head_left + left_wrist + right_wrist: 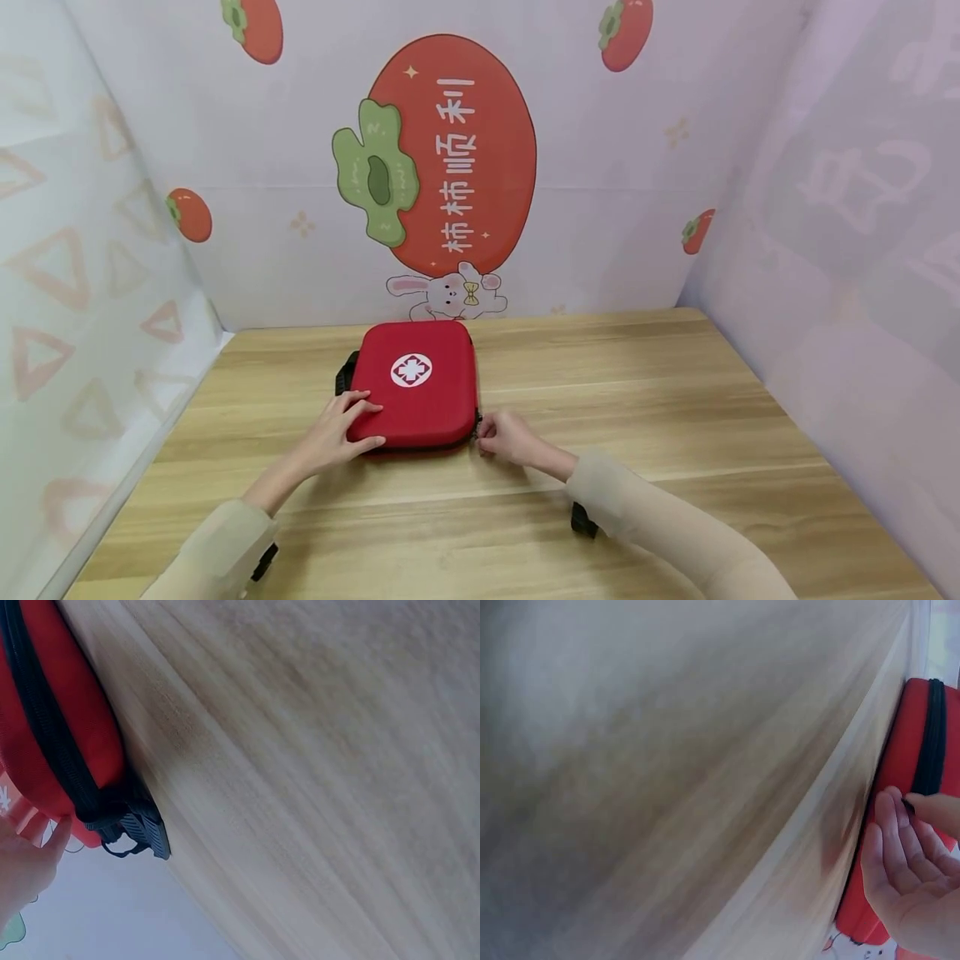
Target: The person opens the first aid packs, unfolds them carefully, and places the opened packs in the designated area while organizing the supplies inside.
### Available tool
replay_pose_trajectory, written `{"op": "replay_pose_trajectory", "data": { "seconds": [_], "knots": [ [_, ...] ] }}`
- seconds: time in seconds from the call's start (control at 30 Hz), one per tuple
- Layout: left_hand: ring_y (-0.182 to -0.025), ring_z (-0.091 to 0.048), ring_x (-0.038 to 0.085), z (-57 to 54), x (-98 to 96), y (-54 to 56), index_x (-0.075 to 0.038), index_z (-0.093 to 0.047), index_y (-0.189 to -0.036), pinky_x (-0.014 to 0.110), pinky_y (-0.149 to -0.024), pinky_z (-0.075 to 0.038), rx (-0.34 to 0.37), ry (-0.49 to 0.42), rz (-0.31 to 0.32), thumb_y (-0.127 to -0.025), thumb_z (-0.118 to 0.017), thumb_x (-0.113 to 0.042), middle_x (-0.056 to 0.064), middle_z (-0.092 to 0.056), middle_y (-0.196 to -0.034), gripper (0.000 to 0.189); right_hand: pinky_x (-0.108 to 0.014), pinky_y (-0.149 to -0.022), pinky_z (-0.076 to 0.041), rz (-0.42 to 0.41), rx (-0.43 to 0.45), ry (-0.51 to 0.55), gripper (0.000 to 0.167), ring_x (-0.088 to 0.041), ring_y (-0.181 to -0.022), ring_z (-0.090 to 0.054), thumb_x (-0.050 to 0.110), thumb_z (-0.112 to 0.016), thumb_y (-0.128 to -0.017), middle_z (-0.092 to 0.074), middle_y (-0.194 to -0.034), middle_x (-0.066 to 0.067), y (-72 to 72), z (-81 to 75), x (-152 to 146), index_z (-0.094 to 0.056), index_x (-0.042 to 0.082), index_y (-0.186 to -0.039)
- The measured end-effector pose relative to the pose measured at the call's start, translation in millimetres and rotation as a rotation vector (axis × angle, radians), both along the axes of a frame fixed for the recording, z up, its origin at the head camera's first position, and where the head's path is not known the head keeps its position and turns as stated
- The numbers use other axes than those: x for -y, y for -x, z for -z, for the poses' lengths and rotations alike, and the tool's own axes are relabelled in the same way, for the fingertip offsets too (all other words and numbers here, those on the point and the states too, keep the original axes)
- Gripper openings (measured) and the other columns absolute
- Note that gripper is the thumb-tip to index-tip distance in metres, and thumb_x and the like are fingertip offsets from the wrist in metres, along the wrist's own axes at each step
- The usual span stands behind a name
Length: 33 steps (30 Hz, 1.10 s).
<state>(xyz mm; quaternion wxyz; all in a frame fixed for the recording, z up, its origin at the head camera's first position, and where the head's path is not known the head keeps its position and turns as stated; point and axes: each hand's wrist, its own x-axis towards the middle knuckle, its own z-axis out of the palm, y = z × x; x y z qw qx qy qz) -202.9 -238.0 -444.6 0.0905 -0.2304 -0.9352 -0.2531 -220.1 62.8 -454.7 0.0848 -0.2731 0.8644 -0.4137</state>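
A red first-aid case (420,408) with a white cross emblem lies flat on the wooden table (360,533), its lid down over the base. My left hand (330,433) rests on the lid's near left corner with fingers spread. A black carry handle (345,372) sticks out on the case's left side, also visible in the left wrist view. At the near right corner my right hand (510,437) pinches a small black zipper pull (907,805) between thumb and fingers. The black zipper (931,742) runs along the case's side wall.
A white cloth backdrop (600,167) printed with persimmons and a rabbit stands behind the table. Cloth walls (75,250) close in the left and right sides. A dark strap piece (582,521) shows under the right sleeve.
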Motion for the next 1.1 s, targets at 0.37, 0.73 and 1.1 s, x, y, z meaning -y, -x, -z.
{"op": "replay_pose_trajectory", "data": {
  "seconds": [0.37,0.73,1.1],
  "knots": [
    [-0.115,-0.034,0.032,-3.7,-11.1,-4.2,-0.013,-0.057,-0.111,0.053,-0.088,-0.036,0.019,0.032,-0.035,-0.072,-0.069,-0.039,0.015,-0.041,-0.126,0.048,-0.017,-0.05,-0.042,-0.054,-0.04,-0.06,0.004,-0.005,-0.056,-0.052,-0.003,-0.063,-0.077,-0.061,-0.063,-0.003,-11.0,-4.7,1.6,-0.062,-0.003,-0.072],
    [-0.111,-0.038,0.033,1.2,-31.7,-12.3,-0.012,-0.059,-0.109,0.052,-0.086,-0.037,-0.046,0.018,-0.067,-0.071,-0.071,-0.036,0.017,-0.044,-0.121,0.047,-0.017,-0.049,-0.041,-0.045,-0.05,-0.06,0.007,-0.003,-0.053,-0.049,-0.001,-0.065,-0.075,-0.061,-0.062,-0.003,-18.8,-7.7,-3.9,-0.062,0.0,-0.069],
    [-0.112,-0.037,0.03,0.6,-54.4,-24.5,-0.015,-0.058,-0.114,0.049,-0.087,-0.038,-0.056,0.046,-0.054,-0.074,-0.068,-0.037,0.014,-0.043,-0.124,0.047,-0.017,-0.047,-0.041,-0.025,0.062,-0.018,0.008,-0.013,-0.056,-0.058,-0.001,-0.061,-0.078,-0.063,-0.064,-0.009,-12.7,-6.0,-31.5,-0.061,-0.001,-0.071]
  ]
}}
